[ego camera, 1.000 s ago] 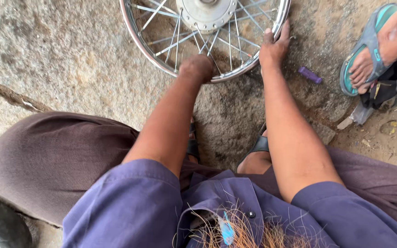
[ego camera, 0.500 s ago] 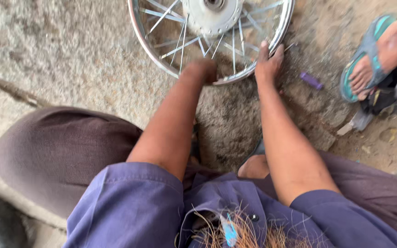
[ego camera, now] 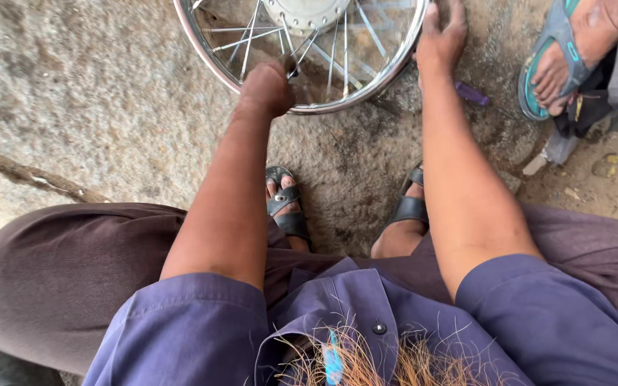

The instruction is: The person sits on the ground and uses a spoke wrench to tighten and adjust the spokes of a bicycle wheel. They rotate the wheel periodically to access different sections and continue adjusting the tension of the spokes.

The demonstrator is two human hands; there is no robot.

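- Spoked wheel (ego camera: 309,53), round chrome rim with thin wire spokes, lies on rough stone ground (ego camera: 94,107);
- left hand (ego camera: 269,87) fisted at the spokes; whether it grips anything, I cannot tell;
- right hand (ego camera: 440,39) rests open-fingered against the rim's outer edge.

No packages, labels, signs or screens are in view.

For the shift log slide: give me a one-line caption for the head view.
Seated person's left hand works among a spoked wheel's spokes while the right hand steadies its rim.
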